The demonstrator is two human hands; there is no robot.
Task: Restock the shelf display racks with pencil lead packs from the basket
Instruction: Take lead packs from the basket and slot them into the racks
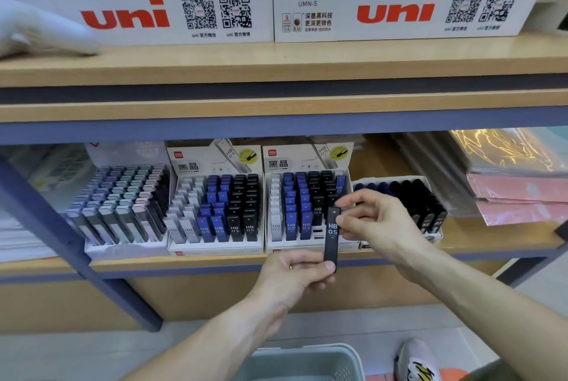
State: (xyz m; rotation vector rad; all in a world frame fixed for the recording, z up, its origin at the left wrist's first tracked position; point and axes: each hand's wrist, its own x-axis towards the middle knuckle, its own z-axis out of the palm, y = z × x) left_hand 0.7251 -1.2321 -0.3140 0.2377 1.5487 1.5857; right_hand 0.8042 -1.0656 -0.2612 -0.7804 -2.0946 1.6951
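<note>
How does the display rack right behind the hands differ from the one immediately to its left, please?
The rack behind the hands shows empty front slots in its black columns, while the rack to its left has every front slot filled. The right rack has a blue pack leaning at its far right edge; the left rack has none there. Both carry white, blue and black HB 0.5 packs under the same header card. The black pack gripped by both hands would suit those gaps.

Basket [302, 360] cut off at the bottom edge, contents unseen; blurred pale shape [37, 33] at far left.
</note>
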